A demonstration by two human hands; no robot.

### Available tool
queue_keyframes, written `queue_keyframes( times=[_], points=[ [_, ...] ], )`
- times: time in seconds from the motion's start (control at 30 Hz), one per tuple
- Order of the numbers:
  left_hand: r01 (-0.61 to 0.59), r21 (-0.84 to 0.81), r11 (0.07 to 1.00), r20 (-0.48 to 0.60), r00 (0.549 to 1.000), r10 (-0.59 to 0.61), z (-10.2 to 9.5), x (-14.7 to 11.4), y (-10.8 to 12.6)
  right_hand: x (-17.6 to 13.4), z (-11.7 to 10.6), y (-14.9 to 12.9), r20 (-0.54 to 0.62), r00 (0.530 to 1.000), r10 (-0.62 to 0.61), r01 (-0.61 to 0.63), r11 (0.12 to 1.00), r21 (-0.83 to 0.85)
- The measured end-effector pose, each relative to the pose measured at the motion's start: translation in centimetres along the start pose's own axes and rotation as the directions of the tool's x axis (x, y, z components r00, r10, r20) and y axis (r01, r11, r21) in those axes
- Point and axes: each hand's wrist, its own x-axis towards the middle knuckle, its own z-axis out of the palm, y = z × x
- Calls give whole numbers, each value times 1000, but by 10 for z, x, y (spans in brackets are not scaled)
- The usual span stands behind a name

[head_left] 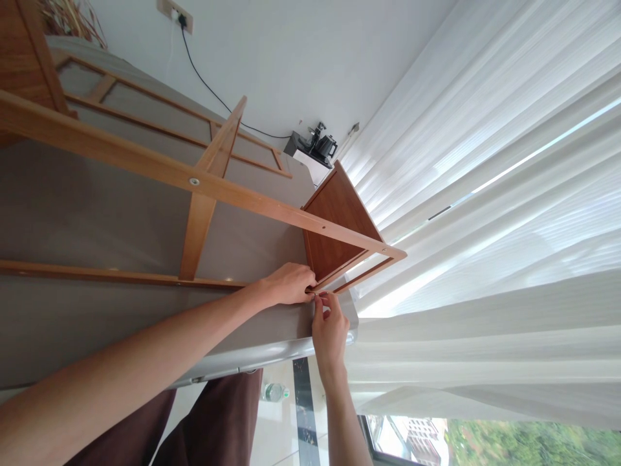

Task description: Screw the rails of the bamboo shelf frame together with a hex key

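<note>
A partly assembled wooden rack lies on its side on the grey tabletop (97, 323). Its upper long rail (262, 200) slants across the view, and its lower long rail (121, 273) runs to my left hand (288, 285). That hand is curled round the rail near the foot of the reddish-brown end panel (334, 223). Just beside it, my right hand (330, 327) is closed in a pinch against the same corner. Whatever lies between those fingertips is too small and hidden to name. A wooden divider (200, 220) joins both rails further left.
Behind the rack lies a slatted wooden frame (160, 129). A black kettle (325, 147) stands on a small cabinet (310, 165) by the wall, its cord reaching the socket (175, 14). White curtains (485, 259) hang at right. A plastic bottle (275, 392) is on the floor.
</note>
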Motion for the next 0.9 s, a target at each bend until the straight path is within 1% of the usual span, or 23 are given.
queue_keyframes(
  times=[0.13, 0.37, 0.57, 0.67, 0.77, 0.9],
  points=[
    [2, -5, 1000, 0, 1000, -2, -1, 0, 0, 0, -3, 1, -2, 1000, 25, -25, 1000, 1],
    [2, 0, 1000, 6, 1000, -2, -2, 0, 1, -1, -2, 2, -13, 1000, 25, -25, 1000, -7],
    [10, 16, 1000, 11, 1000, -10, -3, 0, 3, -3, 1, 7, -78, 995, 57, -56, 998, 4],
    [11, 18, 1000, 12, 1000, -12, -3, 1, 4, -5, 3, 9, -93, 994, 62, -63, 998, -7],
    [10, 18, 1000, 13, 1000, -10, -3, 1, 3, -6, 4, 9, -93, 994, 49, -52, 998, -29],
    [8, 17, 1000, 15, 1000, -8, -3, 0, 3, -7, 4, 5, -59, 998, -7, 3, 998, -69]
  ],
)
